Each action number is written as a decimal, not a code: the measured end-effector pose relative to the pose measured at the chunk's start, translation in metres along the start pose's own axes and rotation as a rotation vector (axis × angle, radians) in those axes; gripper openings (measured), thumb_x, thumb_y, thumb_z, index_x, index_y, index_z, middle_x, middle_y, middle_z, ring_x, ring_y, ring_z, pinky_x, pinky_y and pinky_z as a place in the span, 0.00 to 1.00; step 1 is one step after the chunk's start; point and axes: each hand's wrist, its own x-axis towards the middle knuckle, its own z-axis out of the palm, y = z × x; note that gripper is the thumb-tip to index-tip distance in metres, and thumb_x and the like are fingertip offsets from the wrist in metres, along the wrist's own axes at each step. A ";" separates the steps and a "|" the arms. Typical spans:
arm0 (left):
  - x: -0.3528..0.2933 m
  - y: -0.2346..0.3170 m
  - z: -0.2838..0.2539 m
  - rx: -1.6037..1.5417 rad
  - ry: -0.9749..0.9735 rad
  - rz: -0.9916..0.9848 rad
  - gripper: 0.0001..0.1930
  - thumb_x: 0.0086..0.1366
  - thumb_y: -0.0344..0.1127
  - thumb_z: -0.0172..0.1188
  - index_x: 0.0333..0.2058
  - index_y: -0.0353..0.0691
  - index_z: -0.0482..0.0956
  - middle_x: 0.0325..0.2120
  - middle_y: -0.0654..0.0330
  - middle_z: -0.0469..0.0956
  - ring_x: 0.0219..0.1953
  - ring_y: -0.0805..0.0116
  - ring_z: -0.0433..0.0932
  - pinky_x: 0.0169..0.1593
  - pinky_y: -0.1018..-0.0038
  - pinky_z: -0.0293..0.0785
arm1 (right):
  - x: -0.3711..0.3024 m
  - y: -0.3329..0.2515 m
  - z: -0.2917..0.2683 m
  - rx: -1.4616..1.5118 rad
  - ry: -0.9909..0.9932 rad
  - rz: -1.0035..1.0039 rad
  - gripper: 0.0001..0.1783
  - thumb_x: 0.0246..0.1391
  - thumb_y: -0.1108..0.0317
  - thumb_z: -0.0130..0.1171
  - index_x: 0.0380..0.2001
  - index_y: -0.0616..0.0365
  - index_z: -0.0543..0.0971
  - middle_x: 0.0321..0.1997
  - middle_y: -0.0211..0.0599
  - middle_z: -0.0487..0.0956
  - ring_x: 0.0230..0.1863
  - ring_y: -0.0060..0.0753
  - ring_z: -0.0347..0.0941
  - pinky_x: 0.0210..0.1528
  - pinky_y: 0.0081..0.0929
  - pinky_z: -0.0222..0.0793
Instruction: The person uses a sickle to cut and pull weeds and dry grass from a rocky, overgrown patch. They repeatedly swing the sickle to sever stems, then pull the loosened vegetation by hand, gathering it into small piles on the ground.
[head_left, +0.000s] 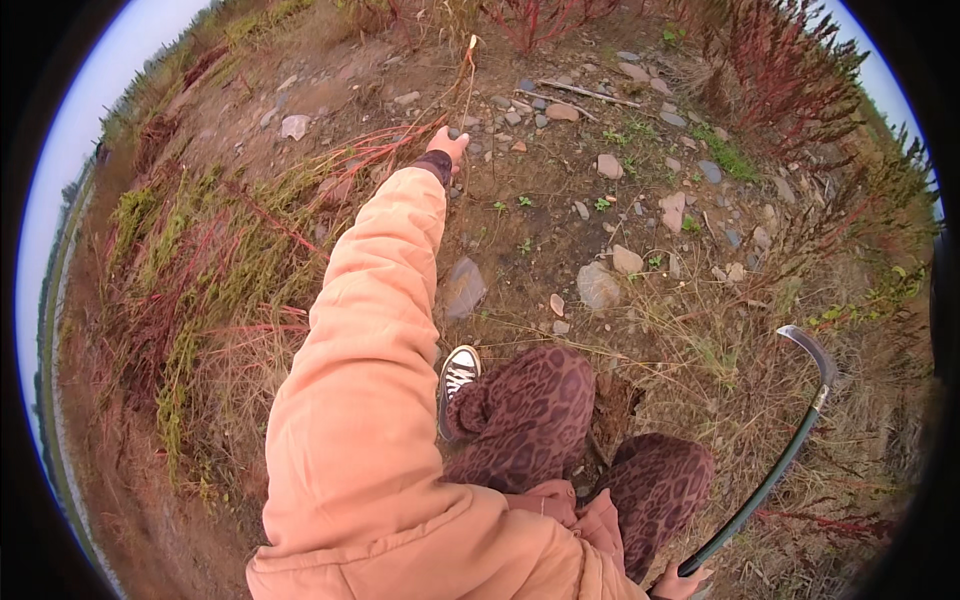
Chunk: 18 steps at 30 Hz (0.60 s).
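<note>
My left arm in an orange sleeve reaches far forward, and its hand (450, 146) is closed around a thin plant stalk (467, 85). The stalk's pale cut end points up and away from me. Beside that hand, red-stemmed weeds (385, 148) fan out to the left along the ground. At the lower right edge my right hand (680, 582) grips the dark green handle of a sickle (765, 483). Its curved metal blade stands away from my body on the right, over dry grass. Part of the right hand is cut off by the frame's edge.
Leafy green and red weeds (190, 290) lie in a heap on the left. Stones (599, 287) dot the bare soil ahead, with dry sticks (590, 93) farther off. A tall reddish bush (790, 80) stands far right. My sneaker (460, 375) is planted below the left arm.
</note>
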 end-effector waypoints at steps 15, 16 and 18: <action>-0.047 0.021 -0.310 -0.615 0.597 0.285 0.09 0.62 0.35 0.44 0.31 0.34 0.68 0.24 0.56 0.68 0.20 0.65 0.69 0.28 0.60 0.79 | 0.040 0.001 0.052 0.862 -0.054 0.619 0.21 0.45 0.70 0.56 0.43 0.64 0.64 0.13 0.31 0.63 0.09 0.23 0.56 0.10 0.27 0.52; -0.059 0.010 -0.336 -0.583 0.635 0.277 0.09 0.63 0.35 0.43 0.31 0.34 0.67 0.24 0.55 0.67 0.20 0.63 0.69 0.30 0.59 0.79 | 0.046 -0.003 0.049 0.831 -0.051 0.579 0.21 0.45 0.70 0.56 0.43 0.64 0.64 0.13 0.31 0.63 0.09 0.23 0.56 0.11 0.26 0.52; -0.081 -0.024 -0.372 -0.645 0.691 0.204 0.11 0.64 0.36 0.40 0.32 0.33 0.66 0.24 0.54 0.67 0.22 0.59 0.70 0.33 0.56 0.78 | 0.060 -0.016 0.042 0.958 -0.110 0.631 0.21 0.47 0.67 0.56 0.43 0.63 0.64 0.15 0.31 0.63 0.11 0.23 0.57 0.13 0.27 0.53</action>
